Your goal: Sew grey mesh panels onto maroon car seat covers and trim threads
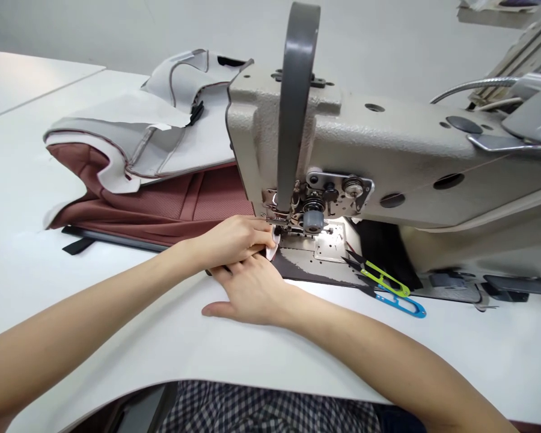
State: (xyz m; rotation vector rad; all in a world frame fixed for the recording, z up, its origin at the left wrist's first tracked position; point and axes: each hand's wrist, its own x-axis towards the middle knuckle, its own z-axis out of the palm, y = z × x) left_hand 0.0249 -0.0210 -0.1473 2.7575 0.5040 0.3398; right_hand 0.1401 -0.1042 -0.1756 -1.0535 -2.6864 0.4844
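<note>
Head | white tabletop (139,337) under hands (255,291), maroon fabric (162,198), sewing machine (388,144) | grey background (94,30)

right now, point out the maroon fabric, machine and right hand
Maroon fabric (162,195): head view, on its mesh part
Machine (365,144): head view, on its arm's side
Right hand (255,291): head view, on its back

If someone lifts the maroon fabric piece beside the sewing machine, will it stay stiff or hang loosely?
The maroon fabric piece would probably sag, since it lies in soft folds. Its dark edge strip looks straight, so that side may bend less. Lying spread out, it seems unlikely to roll.
</note>
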